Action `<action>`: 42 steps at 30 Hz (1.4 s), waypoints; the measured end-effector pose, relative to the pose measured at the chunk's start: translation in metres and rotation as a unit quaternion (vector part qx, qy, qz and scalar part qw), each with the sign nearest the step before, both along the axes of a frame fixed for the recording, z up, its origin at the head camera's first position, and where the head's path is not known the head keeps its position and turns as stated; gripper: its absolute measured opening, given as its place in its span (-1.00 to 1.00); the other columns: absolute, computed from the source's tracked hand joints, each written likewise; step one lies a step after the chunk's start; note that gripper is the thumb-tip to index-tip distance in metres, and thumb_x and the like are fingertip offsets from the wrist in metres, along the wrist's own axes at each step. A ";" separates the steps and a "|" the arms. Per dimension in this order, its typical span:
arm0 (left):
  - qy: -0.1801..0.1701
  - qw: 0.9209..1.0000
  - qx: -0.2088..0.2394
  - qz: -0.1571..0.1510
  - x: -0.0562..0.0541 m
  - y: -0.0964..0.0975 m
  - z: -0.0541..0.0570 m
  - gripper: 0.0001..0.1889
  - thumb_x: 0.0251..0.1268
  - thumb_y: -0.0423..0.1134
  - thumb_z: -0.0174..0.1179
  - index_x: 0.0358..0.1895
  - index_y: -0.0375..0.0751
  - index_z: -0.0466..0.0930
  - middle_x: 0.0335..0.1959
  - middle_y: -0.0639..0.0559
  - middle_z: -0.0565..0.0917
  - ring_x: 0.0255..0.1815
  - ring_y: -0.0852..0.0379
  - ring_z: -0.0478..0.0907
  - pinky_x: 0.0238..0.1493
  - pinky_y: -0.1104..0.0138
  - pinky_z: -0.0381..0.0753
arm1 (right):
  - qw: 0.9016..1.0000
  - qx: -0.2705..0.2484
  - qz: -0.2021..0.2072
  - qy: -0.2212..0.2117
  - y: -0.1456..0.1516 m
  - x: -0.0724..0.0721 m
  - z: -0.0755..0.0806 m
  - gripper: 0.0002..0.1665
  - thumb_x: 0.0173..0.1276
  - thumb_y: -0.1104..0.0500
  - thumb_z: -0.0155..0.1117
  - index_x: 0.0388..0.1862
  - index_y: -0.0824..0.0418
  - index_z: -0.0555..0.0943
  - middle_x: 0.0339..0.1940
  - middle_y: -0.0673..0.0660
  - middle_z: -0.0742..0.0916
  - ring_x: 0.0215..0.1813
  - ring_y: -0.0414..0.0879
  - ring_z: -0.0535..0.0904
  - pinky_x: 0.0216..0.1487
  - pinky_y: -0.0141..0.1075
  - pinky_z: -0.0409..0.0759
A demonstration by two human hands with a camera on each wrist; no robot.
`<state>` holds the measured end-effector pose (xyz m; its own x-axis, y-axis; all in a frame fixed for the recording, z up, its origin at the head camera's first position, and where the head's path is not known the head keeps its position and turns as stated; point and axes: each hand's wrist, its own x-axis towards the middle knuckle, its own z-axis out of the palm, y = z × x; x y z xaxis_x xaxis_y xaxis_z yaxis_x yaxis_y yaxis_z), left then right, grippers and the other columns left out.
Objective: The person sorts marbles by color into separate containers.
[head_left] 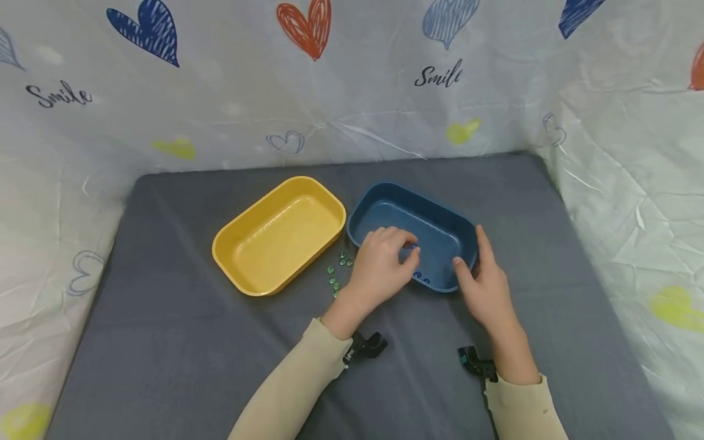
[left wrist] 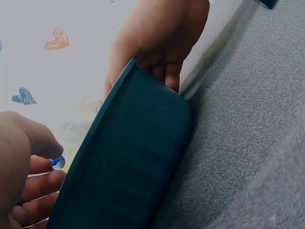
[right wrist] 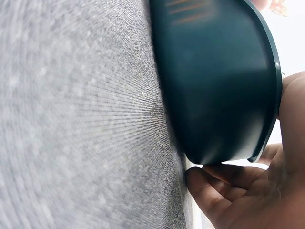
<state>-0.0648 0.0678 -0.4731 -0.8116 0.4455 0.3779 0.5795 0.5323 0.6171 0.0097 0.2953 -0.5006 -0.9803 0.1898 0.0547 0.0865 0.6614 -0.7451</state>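
My left hand [head_left: 383,266] is over the near left part of a blue tray [head_left: 440,223], pinching a small blue glass bead [left wrist: 57,162] between thumb and fingertips. More blue beads [head_left: 418,275] lie on the tray floor, beside that hand. My right hand [head_left: 486,293] grips the tray's right end, its thumb at the near rim and its fingers along the outer wall. In the right wrist view the fingers [right wrist: 209,191] reach under the end of the tray, down near the cloth. The left hand hides part of the tray's near side.
A yellow tray [head_left: 222,250] stands to the left of the blue one, their rims close together. Several green glass beads [head_left: 331,269] lie on the grey cloth [head_left: 165,354] between the yellow tray and my left wrist. A white printed curtain [head_left: 363,79] hangs behind the table.
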 end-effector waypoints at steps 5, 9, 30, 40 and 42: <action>0.008 1.000 -0.016 -0.007 0.000 0.005 -0.004 -0.88 0.50 -0.23 0.40 -0.04 -0.14 0.84 -0.16 0.07 0.79 -0.18 0.11 0.62 -0.10 0.19 0.54 | 1.000 -0.004 0.002 -0.002 0.002 0.001 -0.001 -0.04 0.77 -0.10 0.13 0.88 -0.07 -0.14 -0.11 0.44 0.74 -0.45 0.16 0.63 -0.43 -0.10 0.49; 0.014 1.000 -0.021 -0.009 0.001 0.008 -0.005 -0.88 0.50 -0.22 0.40 -0.05 -0.13 0.85 -0.17 0.08 0.79 -0.17 0.11 0.64 -0.10 0.21 0.55 | 1.000 -0.018 0.008 -0.007 0.003 0.002 -0.002 -0.03 0.77 -0.07 0.13 0.88 -0.07 -0.17 0.67 0.44 0.39 0.11 0.41 0.73 -0.16 0.10 0.58; 0.014 0.996 -0.072 -0.051 0.008 0.022 -0.003 -0.85 0.55 -0.17 0.38 0.00 -0.10 0.83 -0.18 0.10 0.77 -0.18 0.17 0.64 -0.11 0.28 0.52 | 1.000 -0.008 0.003 -0.001 0.000 0.001 -0.001 -0.05 0.77 -0.11 0.14 0.88 -0.03 -0.10 -0.67 0.10 0.41 -0.70 -0.06 0.24 -0.63 -0.18 0.32; 0.031 0.994 -0.090 -0.048 0.009 0.024 -0.005 -0.87 0.54 -0.15 0.38 -0.02 -0.04 0.83 -0.23 0.14 0.75 -0.25 0.21 0.58 -0.14 0.30 0.47 | 1.000 -0.002 0.001 0.004 0.000 0.000 0.000 -0.06 0.77 -0.10 0.15 0.88 -0.03 -0.09 -0.67 0.08 0.41 -0.69 -0.06 0.25 -0.62 -0.18 0.33; 0.031 0.994 -0.089 -0.047 0.009 0.024 -0.005 -0.87 0.55 -0.14 0.38 -0.02 -0.03 0.83 -0.24 0.14 0.75 -0.26 0.22 0.56 -0.15 0.30 0.46 | 1.000 -0.003 0.002 0.005 0.000 0.000 0.000 -0.06 0.77 -0.10 0.14 0.88 -0.02 -0.08 -0.67 0.08 0.42 -0.70 -0.07 0.25 -0.63 -0.18 0.33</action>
